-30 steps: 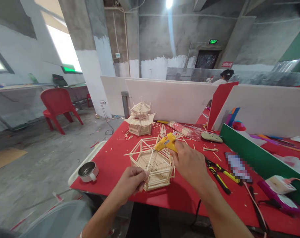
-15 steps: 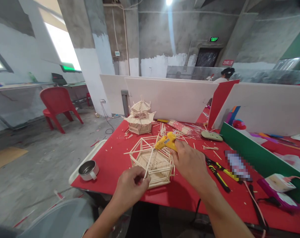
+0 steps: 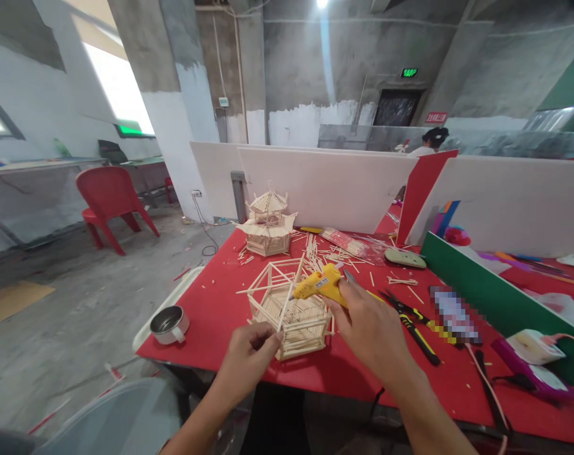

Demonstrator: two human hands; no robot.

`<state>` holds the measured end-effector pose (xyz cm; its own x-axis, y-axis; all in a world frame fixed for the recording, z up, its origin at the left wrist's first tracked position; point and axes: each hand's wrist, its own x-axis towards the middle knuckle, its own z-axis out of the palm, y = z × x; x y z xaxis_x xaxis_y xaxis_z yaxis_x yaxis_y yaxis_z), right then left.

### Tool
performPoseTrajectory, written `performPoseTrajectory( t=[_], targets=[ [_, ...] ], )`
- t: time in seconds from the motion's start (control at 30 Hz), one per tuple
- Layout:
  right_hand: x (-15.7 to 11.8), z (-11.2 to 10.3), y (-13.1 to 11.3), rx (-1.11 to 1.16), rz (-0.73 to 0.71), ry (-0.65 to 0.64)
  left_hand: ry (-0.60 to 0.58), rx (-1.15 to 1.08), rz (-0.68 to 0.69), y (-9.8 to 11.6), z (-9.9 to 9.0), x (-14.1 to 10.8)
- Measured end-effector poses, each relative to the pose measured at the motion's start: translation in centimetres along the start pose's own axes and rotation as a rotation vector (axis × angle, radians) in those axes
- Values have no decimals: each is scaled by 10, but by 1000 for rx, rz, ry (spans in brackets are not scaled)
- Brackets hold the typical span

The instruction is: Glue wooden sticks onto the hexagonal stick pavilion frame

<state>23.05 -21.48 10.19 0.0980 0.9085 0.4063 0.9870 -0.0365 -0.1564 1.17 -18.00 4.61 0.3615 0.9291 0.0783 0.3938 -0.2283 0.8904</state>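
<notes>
My left hand [image 3: 255, 354] pinches the near end of a thin wooden stick [image 3: 286, 308] that slants up over a hexagonal stick frame [image 3: 303, 346]. In my right hand [image 3: 370, 319] is a yellow glue gun [image 3: 321, 284], its nozzle pointing left, close to the stick. Whether the nozzle touches the stick I cannot tell. The frame has a slatted floor and open stick sides, and it sits on the red table [image 3: 211, 328]. Behind it stands a small stick pagoda [image 3: 268, 222] with two tiers of roof.
Loose sticks [image 3: 315, 249] and a bagged bundle [image 3: 346, 243] lie behind the frame. Pliers [image 3: 417, 335] rest right of my right hand, near a green divider [image 3: 495, 297]. A metal cup [image 3: 169, 324] stands at the left edge. Another person [image 3: 432, 142] is beyond the white partition.
The glue gun has moved slightly down along the stick, with my right hand shifting a little right and down. My left hand has shifted slightly left and keeps its pinch.
</notes>
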Motion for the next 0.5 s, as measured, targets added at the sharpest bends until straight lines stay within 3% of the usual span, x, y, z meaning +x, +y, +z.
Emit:
performPoseTrajectory(
  t=[0.17, 0.5],
  targets=[
    [-24, 5, 4, 150, -38, 58, -34, -175, -106, 7, 0, 1],
    [-45, 29, 0, 244, 5, 80, -21, -248, -193, 8, 1, -1]
  ],
)
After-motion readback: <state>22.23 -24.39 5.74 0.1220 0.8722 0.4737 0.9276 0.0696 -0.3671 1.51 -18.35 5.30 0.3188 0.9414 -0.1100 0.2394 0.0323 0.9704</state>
